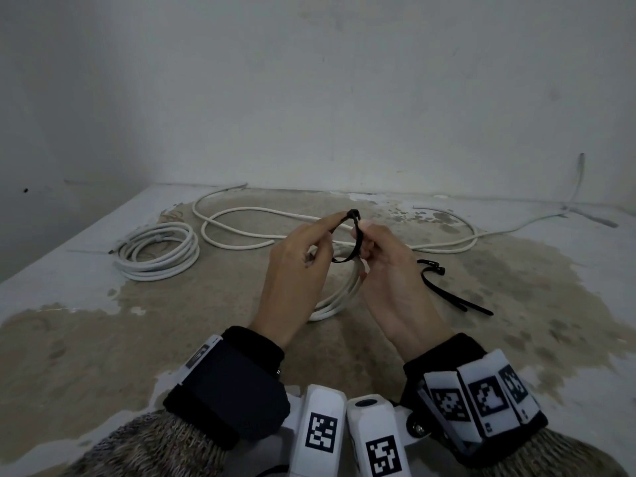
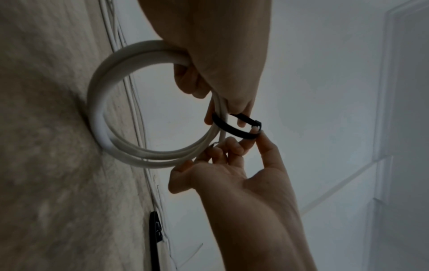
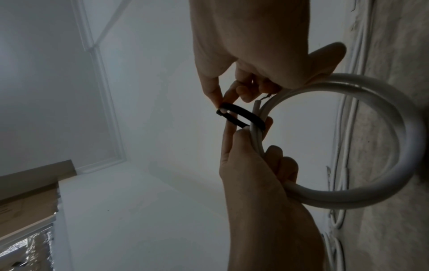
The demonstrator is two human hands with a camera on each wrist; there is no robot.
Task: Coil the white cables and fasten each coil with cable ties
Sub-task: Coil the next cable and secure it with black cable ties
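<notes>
In the head view, most of the held coil is hidden behind the hands, only its 6 o'clock arc being seen. The spare ties are cut off at the left wrist view's 6 o'clock edge.

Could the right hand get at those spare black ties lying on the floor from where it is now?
Probably yes. The spare ties lie on the floor just right of the right hand, nothing between. But that hand pinches the black tie looped round the coil, so it must let go first.

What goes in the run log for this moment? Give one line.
step: tying coil | hands: both on black cable tie looped around white coil | tie: not tightened | spare ties: on floor
</notes>
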